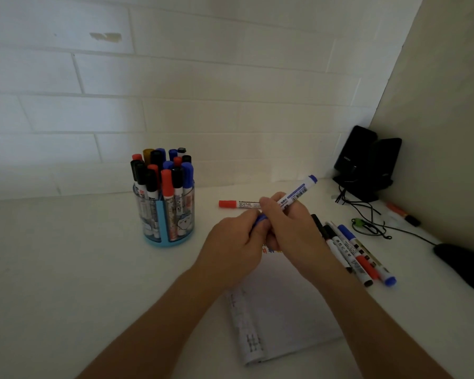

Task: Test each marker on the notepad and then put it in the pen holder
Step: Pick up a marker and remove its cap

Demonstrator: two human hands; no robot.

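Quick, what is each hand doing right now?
Left hand: closed, pinching the blue marker at its near, blue end.
Right hand: closed round the same marker's white barrel.

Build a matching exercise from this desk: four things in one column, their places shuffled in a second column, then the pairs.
Things
1. blue marker
2. red-capped marker
3. pen holder
4. black speakers

Places
A. gripped by the left hand and right hand
B. back right corner of the desk
C. standing upright, left of the notepad
D. lying alone on the desk beyond both hands

Pairs: 1-A, 2-D, 3-C, 4-B
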